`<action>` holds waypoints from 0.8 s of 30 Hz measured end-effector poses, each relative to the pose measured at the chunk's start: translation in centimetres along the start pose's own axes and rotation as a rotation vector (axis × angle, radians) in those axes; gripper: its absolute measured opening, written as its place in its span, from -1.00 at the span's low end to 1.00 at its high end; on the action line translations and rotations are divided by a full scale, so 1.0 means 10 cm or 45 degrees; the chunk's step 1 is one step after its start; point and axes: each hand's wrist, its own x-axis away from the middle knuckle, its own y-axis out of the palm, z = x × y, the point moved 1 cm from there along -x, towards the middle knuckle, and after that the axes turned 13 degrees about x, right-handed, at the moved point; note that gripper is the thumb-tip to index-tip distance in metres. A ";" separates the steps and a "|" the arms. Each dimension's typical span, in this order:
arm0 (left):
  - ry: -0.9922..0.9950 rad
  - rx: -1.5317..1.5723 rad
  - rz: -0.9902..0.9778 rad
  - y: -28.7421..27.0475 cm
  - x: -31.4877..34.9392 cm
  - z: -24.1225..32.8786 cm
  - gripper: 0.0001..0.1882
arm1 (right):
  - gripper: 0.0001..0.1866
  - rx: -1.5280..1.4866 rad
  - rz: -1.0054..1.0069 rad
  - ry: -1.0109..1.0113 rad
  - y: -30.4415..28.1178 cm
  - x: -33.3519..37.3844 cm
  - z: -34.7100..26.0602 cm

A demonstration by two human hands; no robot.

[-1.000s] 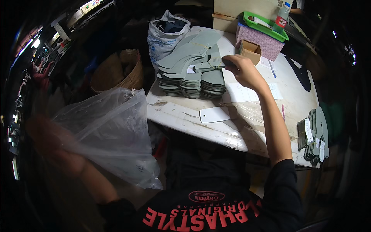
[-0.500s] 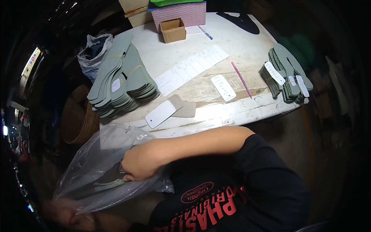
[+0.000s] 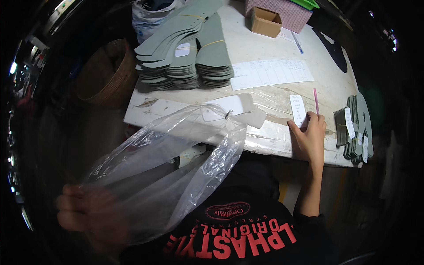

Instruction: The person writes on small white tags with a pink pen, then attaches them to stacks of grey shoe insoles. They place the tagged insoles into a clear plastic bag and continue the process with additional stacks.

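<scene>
At the lower left my left hand (image 3: 75, 207) is closed on the clear plastic bag (image 3: 150, 185), its fingers partly blurred. The bag stretches from that hand up over the table's front edge, its far end touching a white tag (image 3: 223, 108) that lies on beige pieces (image 3: 252, 114). My right hand (image 3: 312, 138) rests at the front of the table, thumb and fingers apart on either side of the lower end of a white handwritten tag (image 3: 297, 108). Just beyond those fingers lies a pink pen (image 3: 316, 100).
Banded stacks of grey-green insole-like pieces (image 3: 183, 66) stand at the back left, with smaller bundles (image 3: 355, 128) at the right edge. A written sheet (image 3: 271, 74), small cardboard box (image 3: 266, 22), blue pen (image 3: 297, 43) and black piece (image 3: 330, 48) are farther back. A basket (image 3: 108, 73) stands left.
My right hand has left the bag's opening and moved right to the handwritten tag. My left hand still holds the bag, which now reaches onto the table. The view has turned left.
</scene>
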 end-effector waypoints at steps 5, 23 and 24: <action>0.735 -1.580 0.073 0.27 0.13 -0.36 -0.63 | -0.40 -0.318 0.064 -0.003 0.38 -0.13 0.29; 0.823 -1.142 -0.719 0.59 -0.47 -1.50 -0.92 | -0.53 -0.714 -0.937 -1.395 -0.41 0.58 -2.21; 0.808 -1.085 -0.696 0.65 -0.47 -1.60 -0.93 | -0.55 -0.729 -0.833 -1.374 -0.33 0.65 -2.30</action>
